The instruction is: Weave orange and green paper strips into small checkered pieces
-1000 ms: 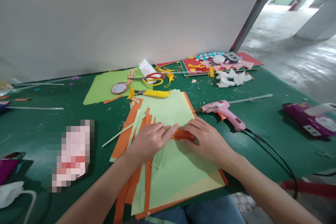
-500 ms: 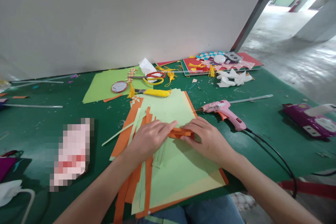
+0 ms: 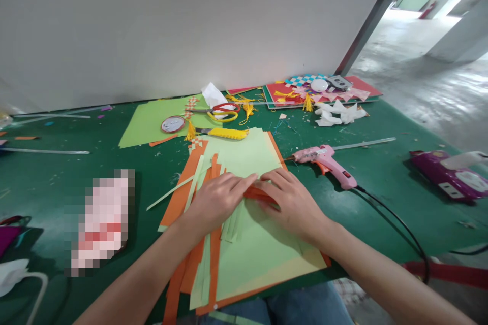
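Between my two hands is a folded orange paper strip [image 3: 259, 194], held above a stack of light green paper [image 3: 274, 244]. My left hand [image 3: 218, 194] pinches the strip's left part with thumb and fingers. My right hand [image 3: 292, 198] closes around its right part, hiding most of that end. Loose orange strips [image 3: 215, 264] and pale green strips [image 3: 231, 226] lie under and beside my left hand. Orange sheets [image 3: 183, 190] show at the stack's left side.
A pink glue gun [image 3: 324, 160] with a black cord lies right of the stack. Beyond the stack are a yellow cutter [image 3: 229, 133], scissors [image 3: 221, 110] and a round tin [image 3: 173, 124]. Crumpled tissue [image 3: 339, 113] sits at the back; a purple device [image 3: 450, 175] stands far right.
My right hand has slid left along the orange strip, closer to my left hand, and covers more of it. My left hand stays nearly in place.
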Demonstrator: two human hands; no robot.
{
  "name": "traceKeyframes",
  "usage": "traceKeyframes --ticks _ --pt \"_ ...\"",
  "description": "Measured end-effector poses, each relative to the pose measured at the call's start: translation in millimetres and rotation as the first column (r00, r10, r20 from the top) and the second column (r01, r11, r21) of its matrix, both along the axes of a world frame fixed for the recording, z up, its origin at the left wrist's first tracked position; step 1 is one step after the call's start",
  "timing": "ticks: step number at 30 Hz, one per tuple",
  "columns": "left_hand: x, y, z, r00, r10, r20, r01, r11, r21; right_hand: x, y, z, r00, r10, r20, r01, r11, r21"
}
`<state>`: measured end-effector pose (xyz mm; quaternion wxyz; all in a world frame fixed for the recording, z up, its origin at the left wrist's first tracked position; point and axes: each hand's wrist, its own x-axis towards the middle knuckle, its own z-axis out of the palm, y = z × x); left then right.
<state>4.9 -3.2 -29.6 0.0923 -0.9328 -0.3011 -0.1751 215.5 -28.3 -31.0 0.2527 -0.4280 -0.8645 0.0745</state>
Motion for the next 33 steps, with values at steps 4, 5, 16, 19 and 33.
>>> traceKeyframes --ticks 4,5,16,19,33 --pt "2 0 -0.4 0.999 0.043 0.031 -0.041 0.998 -0.048 -2 -1 1.2 1.000 0.008 -0.001 -0.008 1.000 0.003" --pt "2 0 0.0 0.998 0.048 0.034 -0.046 0.998 -0.053 -2 -1 2.1 1.000 0.000 -0.009 0.000 1.000 -0.003" --pt "6 -1 2.0 0.998 0.033 0.048 -0.030 0.996 -0.078 3 -3 4.3 0.979 -0.149 -0.136 0.135 0.985 -0.107" --pt "6 -1 0.8 0.998 0.034 0.058 -0.029 0.996 -0.090 3 -2 4.9 0.974 -0.171 -0.147 0.151 0.979 -0.138" --pt "10 -2 1.9 0.989 0.118 0.094 -0.110 0.990 -0.087 4 -3 1.6 0.983 -0.180 -0.031 0.174 0.973 -0.150"
